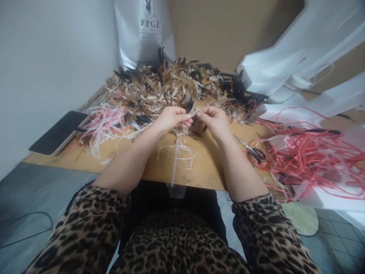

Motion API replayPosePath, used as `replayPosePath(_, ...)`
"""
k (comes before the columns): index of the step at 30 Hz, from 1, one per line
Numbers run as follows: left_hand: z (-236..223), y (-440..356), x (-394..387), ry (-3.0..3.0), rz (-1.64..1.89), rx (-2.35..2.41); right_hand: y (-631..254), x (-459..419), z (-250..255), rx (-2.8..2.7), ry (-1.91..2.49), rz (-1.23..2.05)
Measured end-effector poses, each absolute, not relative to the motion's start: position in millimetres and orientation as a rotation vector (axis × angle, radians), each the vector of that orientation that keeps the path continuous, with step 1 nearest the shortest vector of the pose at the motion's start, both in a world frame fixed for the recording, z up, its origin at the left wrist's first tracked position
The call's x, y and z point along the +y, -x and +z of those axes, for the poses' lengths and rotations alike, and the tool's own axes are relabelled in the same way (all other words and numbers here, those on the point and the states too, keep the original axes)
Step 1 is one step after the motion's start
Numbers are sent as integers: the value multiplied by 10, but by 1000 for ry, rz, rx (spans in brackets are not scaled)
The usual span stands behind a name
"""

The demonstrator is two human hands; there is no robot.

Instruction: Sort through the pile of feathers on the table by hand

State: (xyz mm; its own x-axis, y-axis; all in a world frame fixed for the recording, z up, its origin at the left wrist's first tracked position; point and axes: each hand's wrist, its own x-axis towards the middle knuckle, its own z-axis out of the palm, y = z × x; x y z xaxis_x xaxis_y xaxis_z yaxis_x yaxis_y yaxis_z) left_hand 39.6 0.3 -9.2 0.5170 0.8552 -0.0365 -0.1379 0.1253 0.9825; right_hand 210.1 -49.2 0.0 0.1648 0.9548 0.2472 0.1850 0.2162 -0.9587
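Both hands meet at the near edge of a large heap of brown, black and white feathers. My left hand is closed in a pinch on a light brown feather, near its pale lower end. From the other side my right hand pinches the same feather, thumb and forefinger pressed together close to the left fingertips. Whether more than one feather is between the fingers I cannot tell. Below the hands, thin whitish strips lie on the wooden table and one hangs over its front edge.
Black-handled scissors lie right of my right forearm, beside a tangle of red plastic strips. At left are pink and white strips and a phone. A white printed bag stands behind the heap; white sheeting is at back right.
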Motion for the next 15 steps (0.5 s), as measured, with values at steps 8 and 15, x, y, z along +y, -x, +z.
replayPosePath(8,-51,-405,-46,-1324,805,724,-2105,-476,-18,-1292,1213,828)
replayPosePath(15,8,-372,11,-1137,987,733,-2124,-454,-18,-1202,1201,767)
